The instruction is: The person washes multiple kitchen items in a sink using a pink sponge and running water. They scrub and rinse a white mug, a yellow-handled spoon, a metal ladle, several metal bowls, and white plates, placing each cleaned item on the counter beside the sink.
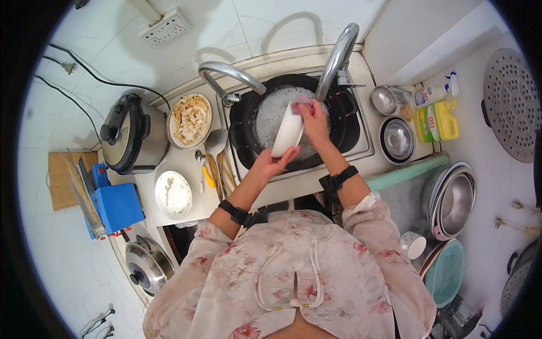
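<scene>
Tilted on its side, a white bowl [287,133] is between my hands above a dark pot [243,146] of sudsy water [269,106] in the sink. My left hand [277,161] grips the bowl's lower end by the rim. A pink scrubbing cloth or sponge [301,106] is in my right hand [314,120], pressed against the bowl's upper end. Two curved chrome taps, a left one [230,72] and a taller right one [334,57], arch over the pot. The bowl's inside is mostly turned from view.
Left of the sink are a food-soiled dish [190,120], a soiled white bowl [173,195], a spatula [217,142], spoons, chopsticks and an electric pressure cooker [134,131]. Metal bowls [398,140], a spray bottle [432,95] and a yellow detergent jug [438,120] stand at the right.
</scene>
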Available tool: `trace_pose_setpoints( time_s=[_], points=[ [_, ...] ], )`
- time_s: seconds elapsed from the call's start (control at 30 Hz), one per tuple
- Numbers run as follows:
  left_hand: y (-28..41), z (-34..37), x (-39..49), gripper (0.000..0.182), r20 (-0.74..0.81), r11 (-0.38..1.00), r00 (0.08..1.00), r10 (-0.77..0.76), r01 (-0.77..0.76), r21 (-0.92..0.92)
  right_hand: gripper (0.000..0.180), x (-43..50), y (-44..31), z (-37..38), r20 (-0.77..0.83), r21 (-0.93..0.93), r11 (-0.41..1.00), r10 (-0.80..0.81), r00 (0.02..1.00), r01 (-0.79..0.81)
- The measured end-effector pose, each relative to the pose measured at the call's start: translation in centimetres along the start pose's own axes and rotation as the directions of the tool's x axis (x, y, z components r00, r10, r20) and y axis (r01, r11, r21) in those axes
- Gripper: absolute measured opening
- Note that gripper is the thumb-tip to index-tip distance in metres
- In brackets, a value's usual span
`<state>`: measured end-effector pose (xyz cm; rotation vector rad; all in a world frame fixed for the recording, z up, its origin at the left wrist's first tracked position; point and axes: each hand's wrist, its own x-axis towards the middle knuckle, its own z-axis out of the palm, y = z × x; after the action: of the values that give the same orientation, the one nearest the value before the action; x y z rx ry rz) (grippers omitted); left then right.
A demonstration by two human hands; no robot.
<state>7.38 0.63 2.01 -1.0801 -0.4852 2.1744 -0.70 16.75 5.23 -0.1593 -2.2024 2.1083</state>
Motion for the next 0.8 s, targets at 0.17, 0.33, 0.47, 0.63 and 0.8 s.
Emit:
trace_pose_setpoints(
  time_s=[0.17,0.33,0.47,0.63,0.8],
  points=[
    [-0.2,0.4,-1.7,0.037,0.049,0.998,0.999,0.023,-0.026,0.057,0.028,-0.5,0.7,-1.2,0.011,-0.230,0.971,0.066,0.998,-0.062],
    [0.6,0.2,-0.7,0.038,0.030,0.995,0.996,0.083,-0.084,0.052,0.028,-3.8,-1.6,0.3,0.136,-0.145,0.956,-0.236,0.962,0.255],
    [0.5,-0.5,-1.2,0.041,-0.001,0.981,0.999,0.034,-0.033,0.191,0.027,-0.6,-2.7,0.4,0.218,-0.021,0.993,0.120,0.968,-0.119],
    [-0.2,0.5,-2.1,0.050,0.082,0.725,0.996,0.033,-0.080,0.684,0.039,1.6,0.5,-0.6,0.666,0.511,0.365,0.405,0.627,-0.778],
    [0.2,2.0,-1.0,0.057,0.343,0.564,0.937,0.064,-0.318,0.762,0.050,-2.1,3.6,-1.9,0.638,0.585,0.409,0.301,0.709,-0.700]
  ],
)
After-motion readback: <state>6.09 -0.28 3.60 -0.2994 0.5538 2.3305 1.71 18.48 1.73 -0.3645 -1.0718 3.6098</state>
